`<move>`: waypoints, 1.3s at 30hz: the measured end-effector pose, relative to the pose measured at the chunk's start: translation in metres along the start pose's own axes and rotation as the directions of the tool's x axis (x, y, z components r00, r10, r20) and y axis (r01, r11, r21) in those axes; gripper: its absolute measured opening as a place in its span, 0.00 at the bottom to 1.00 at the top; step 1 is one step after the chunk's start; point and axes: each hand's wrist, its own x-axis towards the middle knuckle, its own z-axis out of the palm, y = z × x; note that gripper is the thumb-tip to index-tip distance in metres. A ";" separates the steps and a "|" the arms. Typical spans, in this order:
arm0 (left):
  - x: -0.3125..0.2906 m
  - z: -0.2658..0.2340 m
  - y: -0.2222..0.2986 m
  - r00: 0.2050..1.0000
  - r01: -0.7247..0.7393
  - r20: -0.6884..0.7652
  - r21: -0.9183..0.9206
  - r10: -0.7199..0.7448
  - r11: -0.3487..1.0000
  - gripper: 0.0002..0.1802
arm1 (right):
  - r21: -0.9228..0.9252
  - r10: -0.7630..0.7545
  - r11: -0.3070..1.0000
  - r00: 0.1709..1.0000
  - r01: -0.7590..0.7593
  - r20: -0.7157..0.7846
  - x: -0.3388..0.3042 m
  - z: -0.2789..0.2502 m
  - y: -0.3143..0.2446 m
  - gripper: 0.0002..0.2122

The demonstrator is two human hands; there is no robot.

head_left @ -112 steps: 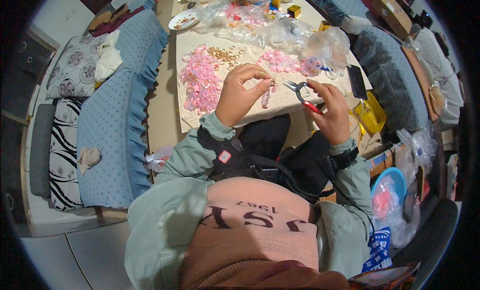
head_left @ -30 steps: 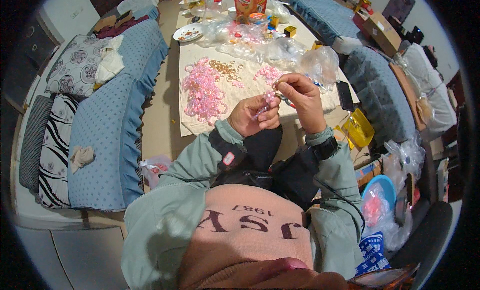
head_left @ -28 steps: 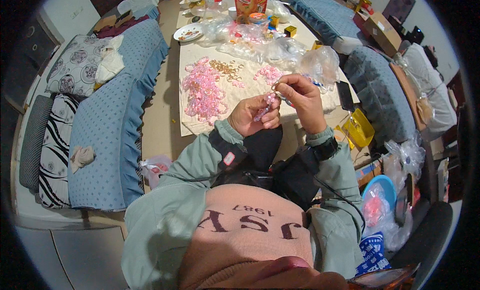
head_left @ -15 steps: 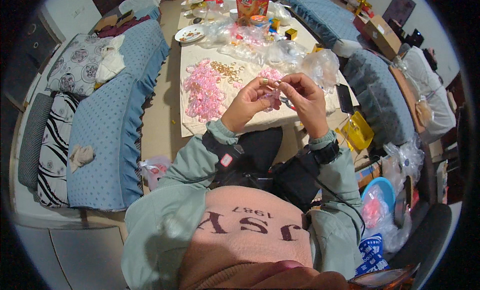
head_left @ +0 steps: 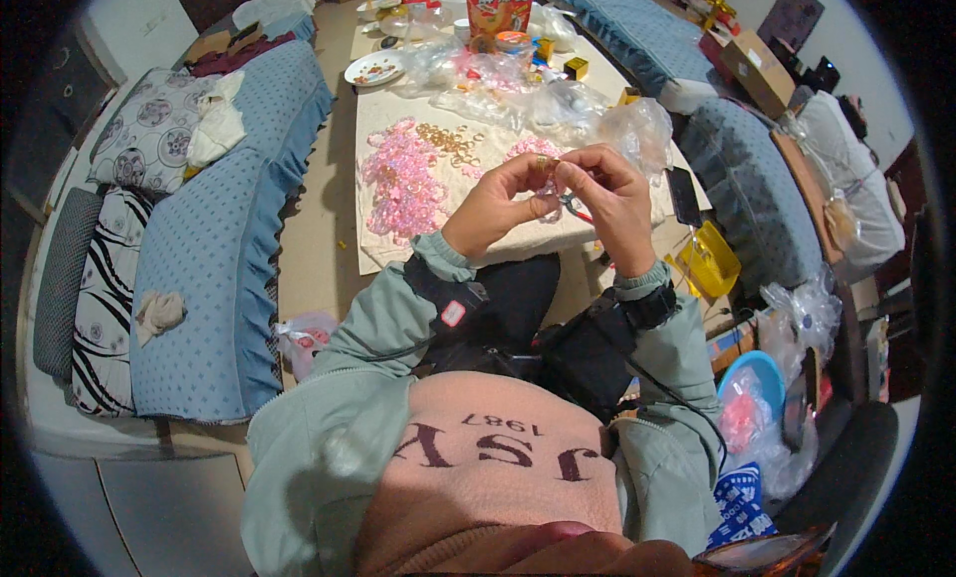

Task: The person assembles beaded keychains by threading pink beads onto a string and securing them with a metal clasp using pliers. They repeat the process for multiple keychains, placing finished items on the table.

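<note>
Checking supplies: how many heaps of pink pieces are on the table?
2: a large heap on the left, beside the gold rings, and a smaller heap just beyond the left hand. More may be hidden behind the right hand.

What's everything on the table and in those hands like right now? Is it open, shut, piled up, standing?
Left hand: closed on strand
Strand: held, mostly hidden
Right hand: pinching, pliers in its grip
Pliers: held, jaws hidden
Pink beads: heaped
Gold rings: loose, spread out
Plate: not empty
Clear bags: crumpled
Phone: lying, dark
Red pouch: standing
</note>
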 end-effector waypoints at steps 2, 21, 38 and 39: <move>0.000 0.001 -0.001 0.999 0.037 0.004 -0.053 -0.037 0.998 0.20 | 0.104 0.004 0.995 1.000 -0.002 -0.015 0.001 0.002 0.001 0.06; -0.001 -0.001 -0.032 0.997 0.019 -0.072 -0.131 -0.029 0.991 0.18 | 0.018 -0.058 0.998 0.995 0.060 -0.076 0.002 0.005 0.005 0.05; -0.001 0.005 -0.016 0.981 -0.064 -0.178 0.080 0.077 0.995 0.09 | 0.108 0.058 0.993 0.997 -0.052 -0.053 -0.001 0.005 0.006 0.05; -0.002 0.004 -0.014 0.985 -0.039 -0.166 0.042 0.045 0.998 0.09 | 0.095 0.043 0.995 0.998 -0.039 -0.043 -0.001 0.005 0.006 0.05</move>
